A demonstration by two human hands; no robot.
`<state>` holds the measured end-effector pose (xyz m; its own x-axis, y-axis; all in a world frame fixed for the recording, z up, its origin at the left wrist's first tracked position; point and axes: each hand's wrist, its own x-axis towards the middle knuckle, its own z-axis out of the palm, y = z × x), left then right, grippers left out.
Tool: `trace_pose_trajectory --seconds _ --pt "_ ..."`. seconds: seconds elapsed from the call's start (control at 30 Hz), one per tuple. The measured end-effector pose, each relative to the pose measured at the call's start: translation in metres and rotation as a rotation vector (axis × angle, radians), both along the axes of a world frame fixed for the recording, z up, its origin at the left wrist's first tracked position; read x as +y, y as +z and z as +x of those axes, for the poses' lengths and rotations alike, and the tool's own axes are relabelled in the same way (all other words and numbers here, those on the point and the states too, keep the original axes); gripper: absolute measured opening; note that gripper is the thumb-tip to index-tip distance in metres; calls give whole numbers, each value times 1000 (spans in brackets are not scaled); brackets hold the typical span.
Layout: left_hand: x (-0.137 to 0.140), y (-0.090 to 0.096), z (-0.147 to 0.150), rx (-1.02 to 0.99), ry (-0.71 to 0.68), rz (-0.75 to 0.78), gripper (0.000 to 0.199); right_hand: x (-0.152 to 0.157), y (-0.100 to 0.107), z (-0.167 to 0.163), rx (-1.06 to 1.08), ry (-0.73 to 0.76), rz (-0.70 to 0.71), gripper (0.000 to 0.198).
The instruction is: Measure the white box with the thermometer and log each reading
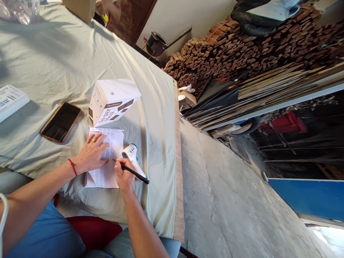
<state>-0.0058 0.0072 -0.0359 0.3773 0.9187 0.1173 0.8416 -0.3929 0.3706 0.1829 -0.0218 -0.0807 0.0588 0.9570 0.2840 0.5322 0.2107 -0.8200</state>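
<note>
My left hand (92,152) lies flat with fingers spread on a stack of paper sheets (114,138) covered in small rows of writing. A red string bracelet circles that wrist, and a ring sits on one finger. In my right hand (125,175) a black pen (139,177) is pinched, its tip at the right part of the top sheet. Just beyond that hand lies a white and blue infrared thermometer (131,154), partly covered by the hand and pen. A white printed carton (115,102) stands right behind the papers.
A smartphone in a brown case (61,122) lies left of the carton. Further left is a white box (12,102). The cloth-covered table (158,143) ends at the right above a concrete floor (204,193). Stacked wood (242,46) lines the wall. Another person's hand (109,7) shows at the top.
</note>
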Motion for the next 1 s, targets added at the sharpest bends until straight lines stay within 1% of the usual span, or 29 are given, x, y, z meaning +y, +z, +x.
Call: trace_pose_trajectory --seconds 0.13,0.3,0.63,0.83,1.0 --pt "0 4 1 -1 4 -21 39 1 0 1 -6 20 22 20" --pt "0 4 1 12 3 -16 39 1 -2 1 30 34 64 17" --pt "0 3 2 43 -1 -17 42 1 -3 1 33 12 47 18" --pt "0 -1 1 11 8 -13 41 1 -5 2 50 21 36 17" --pt "1 -3 1 -10 7 6 40 1 -3 2 37 27 34 17"
